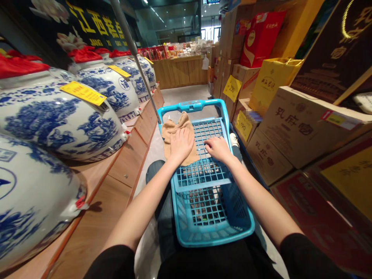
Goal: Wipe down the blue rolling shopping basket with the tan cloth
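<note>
A blue plastic basket cart (213,235) stands between my legs, its handle at the far end. On the left part of its grid flap (207,130) lies a crumpled tan cloth (190,157). My left hand (181,143) rests flat on top of this cloth, fingers stretched forward. To the right, my right hand (217,148) is over the grid, its fingers bent and somewhat apart, with nothing seen in them. Through the lower grid, dark patches show, too unclear to name.
Large blue-and-white jars (58,112) with red cloth tops line a wooden ledge (116,162) at left. Stacked cartons (302,124) and a yellow bag (269,83) stand at right. A thin metal pole (142,71) slants down beside the cart. Further ahead is a wooden counter (180,73).
</note>
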Demonstrator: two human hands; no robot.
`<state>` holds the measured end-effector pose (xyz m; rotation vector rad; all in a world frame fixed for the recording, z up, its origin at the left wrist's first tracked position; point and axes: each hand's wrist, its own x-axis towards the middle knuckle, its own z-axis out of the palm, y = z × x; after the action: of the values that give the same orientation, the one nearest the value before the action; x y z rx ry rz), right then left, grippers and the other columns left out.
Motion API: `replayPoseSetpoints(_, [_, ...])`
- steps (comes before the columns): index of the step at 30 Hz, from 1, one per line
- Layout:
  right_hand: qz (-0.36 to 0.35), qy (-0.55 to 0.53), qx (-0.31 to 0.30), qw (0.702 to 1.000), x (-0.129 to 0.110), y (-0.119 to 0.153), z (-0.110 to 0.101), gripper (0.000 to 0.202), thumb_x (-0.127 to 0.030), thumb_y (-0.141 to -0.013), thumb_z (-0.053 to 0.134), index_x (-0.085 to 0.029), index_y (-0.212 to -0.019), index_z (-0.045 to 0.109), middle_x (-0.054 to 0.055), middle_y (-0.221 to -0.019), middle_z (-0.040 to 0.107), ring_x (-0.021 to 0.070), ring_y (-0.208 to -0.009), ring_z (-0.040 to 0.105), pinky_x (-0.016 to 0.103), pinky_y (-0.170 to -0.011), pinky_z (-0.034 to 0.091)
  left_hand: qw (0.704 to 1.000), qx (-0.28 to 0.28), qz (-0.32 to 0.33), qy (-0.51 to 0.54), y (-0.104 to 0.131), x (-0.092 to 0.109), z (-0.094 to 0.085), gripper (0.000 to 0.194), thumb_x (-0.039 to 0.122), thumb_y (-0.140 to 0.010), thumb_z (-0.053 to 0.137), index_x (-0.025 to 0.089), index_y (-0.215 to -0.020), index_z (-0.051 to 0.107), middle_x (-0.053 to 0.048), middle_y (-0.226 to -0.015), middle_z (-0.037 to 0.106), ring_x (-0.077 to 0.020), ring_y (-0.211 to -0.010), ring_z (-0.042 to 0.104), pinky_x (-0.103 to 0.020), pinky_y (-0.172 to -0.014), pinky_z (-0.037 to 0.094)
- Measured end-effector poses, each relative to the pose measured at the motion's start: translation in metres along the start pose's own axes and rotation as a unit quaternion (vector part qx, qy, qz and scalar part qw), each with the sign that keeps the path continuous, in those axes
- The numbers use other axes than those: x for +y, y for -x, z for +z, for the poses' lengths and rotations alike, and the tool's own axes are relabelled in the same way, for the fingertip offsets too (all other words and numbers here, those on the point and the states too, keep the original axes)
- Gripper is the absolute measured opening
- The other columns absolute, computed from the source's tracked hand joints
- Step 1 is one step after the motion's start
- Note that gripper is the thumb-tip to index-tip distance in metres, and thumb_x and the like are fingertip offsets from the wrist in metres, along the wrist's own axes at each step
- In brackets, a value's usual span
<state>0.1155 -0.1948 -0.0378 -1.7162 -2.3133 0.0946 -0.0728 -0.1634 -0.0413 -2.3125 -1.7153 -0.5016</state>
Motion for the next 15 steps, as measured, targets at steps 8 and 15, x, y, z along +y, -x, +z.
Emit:
replayPoseSetpoints(8, [0.0, -0.004, 0.0, 1.0, -0.001, 0.0, 0.0, 0.037, -0.022, -0.102, 0.045, -0.021, -0.122, 0.076, 0.009, -0.122, 0.077, 0.0279, -0.118, 0.064, 0.039, -0.095, 0.039, 0.991, -0.101, 0.078, -0.031, 0.081, 0.016, -0.01, 0.069, 0.059, -0.104, 0.044, 0.026, -0.164, 0.034, -0.012, -0.173, 0.023, -0.0393, -0.161, 0.017, -0.072, -0.125, 0.021])
replayPoseSetpoints(15, [0.003, -0.003, 0.001, 1.0, -0.002, 0.0, -0.001, 0.037, -0.021, -0.101, 0.046, -0.021, -0.122, 0.076, 0.009, -0.123, 0.077, 0.0271, -0.119, 0.064, 0.038, -0.095, 0.038, 0.981, -0.131, 0.139, -0.025, 0.117, 0.021, -0.022, 0.073, 0.063, -0.102, 0.047, 0.028, -0.165, 0.032, -0.014, -0.172, 0.026, -0.0413, -0.161, 0.018, -0.073, -0.123, 0.025])
